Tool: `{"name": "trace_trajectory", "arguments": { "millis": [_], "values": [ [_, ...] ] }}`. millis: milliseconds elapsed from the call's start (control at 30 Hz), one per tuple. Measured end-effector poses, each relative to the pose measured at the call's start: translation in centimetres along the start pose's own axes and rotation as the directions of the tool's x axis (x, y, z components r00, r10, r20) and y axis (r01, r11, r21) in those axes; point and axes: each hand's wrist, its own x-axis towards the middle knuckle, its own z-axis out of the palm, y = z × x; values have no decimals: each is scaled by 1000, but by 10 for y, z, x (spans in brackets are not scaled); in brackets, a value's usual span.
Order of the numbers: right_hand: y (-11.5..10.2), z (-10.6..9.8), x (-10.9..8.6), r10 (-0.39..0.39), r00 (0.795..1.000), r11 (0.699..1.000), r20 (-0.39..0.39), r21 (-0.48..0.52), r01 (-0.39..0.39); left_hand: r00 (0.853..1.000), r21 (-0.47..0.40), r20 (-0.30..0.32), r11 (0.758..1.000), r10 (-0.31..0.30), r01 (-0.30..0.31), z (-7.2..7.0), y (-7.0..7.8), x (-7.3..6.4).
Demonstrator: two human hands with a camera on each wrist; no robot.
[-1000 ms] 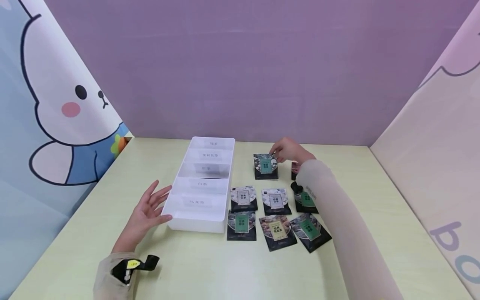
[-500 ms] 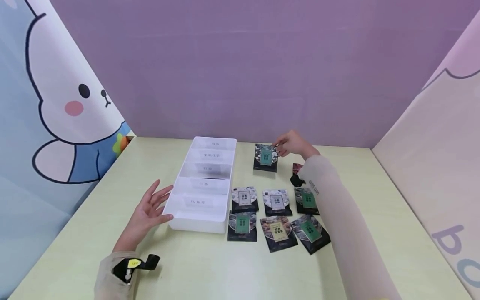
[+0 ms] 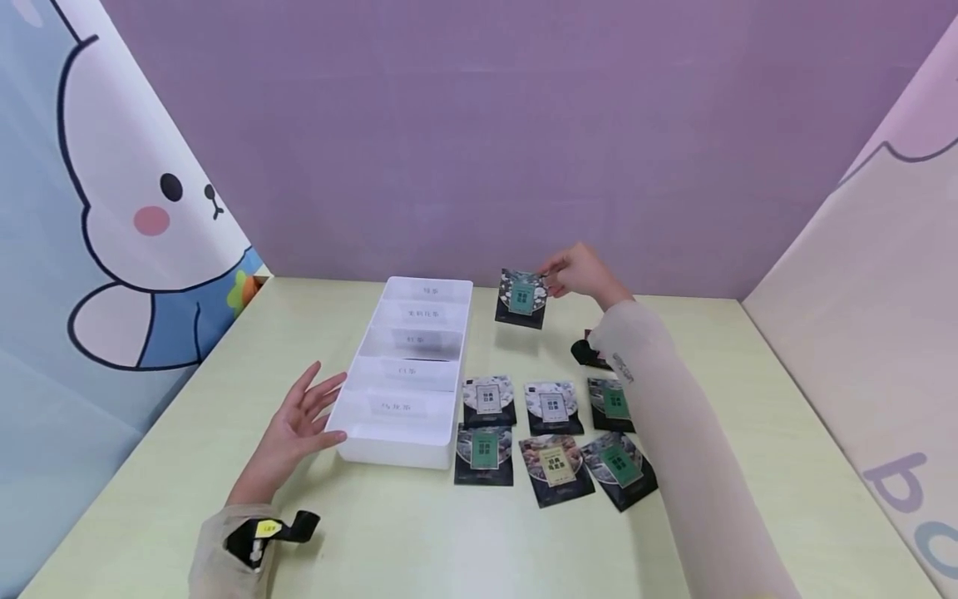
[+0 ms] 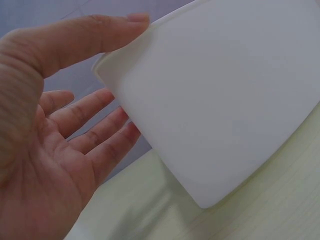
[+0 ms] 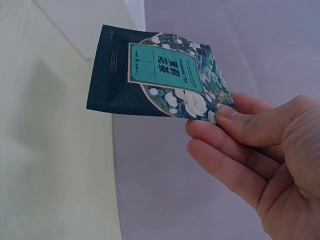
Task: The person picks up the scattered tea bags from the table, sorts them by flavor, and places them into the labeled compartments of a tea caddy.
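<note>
My right hand (image 3: 585, 274) pinches a dark jasmine tea sachet (image 5: 112, 82) by one corner, between thumb and fingers. In the head view that sachet hangs above the table's far part, its shadow below. A long white compartment box (image 3: 397, 453) with a paper label in each section stands to its left. Against the box's near left side rests my left hand (image 3: 293, 426), fingers spread and fairly straight. The left wrist view has the thumb at the box's rim (image 4: 170, 16) and fingertips along its side wall.
Several sachets lie right of the box: two white-topped ones (image 3: 489, 401), green-labelled ones (image 3: 484, 453) and a yellow-labelled one (image 3: 556, 470). Another sachet (image 3: 591, 356) is partly hidden behind the right wrist. A purple backdrop (image 3: 479, 150) rises behind the table.
My right hand has lifted the jasmine tea sachet off the table, moving it up and slightly left, and it now tilts. The left hand has stayed at the box.
</note>
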Motion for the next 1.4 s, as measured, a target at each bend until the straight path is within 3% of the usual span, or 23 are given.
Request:
{"name": "trace_trajectory", "arguments": {
  "millis": [333, 800, 1233, 1400],
  "values": [
    [-29, 6, 7, -16, 998, 1000, -61, 18, 17, 1000, 19, -10, 1000, -3, 4, -2, -5, -3],
    [-61, 29, 12, -70, 995, 997, -68, 16, 72, 1000, 50, -20, 999, -14, 15, -4, -4, -4],
    [-69, 58, 23, -125, 989, 992, -83, 14, 127, 1000, 24, -1, 1000, -8, 8, -4, -2, 0],
    [-69, 74, 24, -195, 975, 981, -108, -8, 196, 1000, 7, 7, 1000, 12, -12, -4, -1, 0]
  ]
}}
